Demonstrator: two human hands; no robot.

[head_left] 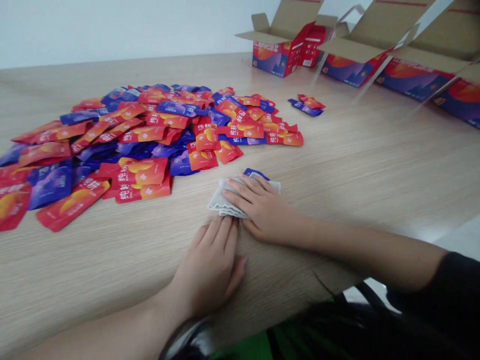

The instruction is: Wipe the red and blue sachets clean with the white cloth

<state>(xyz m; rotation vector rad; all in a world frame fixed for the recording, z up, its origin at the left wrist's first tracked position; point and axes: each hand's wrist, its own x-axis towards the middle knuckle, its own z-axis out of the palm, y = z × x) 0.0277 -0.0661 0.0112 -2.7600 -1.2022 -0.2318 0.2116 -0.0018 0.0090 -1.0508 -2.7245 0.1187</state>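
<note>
Now the right hand [262,210] presses down flat, fingers spread and ungripping, on a crumpled pale grey cloth [217,202] over a blue foil sachet [256,173]; the left hand [206,270], open, meets the cloth's lower edge, on a light wood-grain table [337,165], just beside a heap of red and blue sachets [150,130].

Bright, even light, faint glare

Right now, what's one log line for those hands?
right hand: on grey cloth | left hand: on wooden table beside cloth | blue sachet: under cloth edge
</note>
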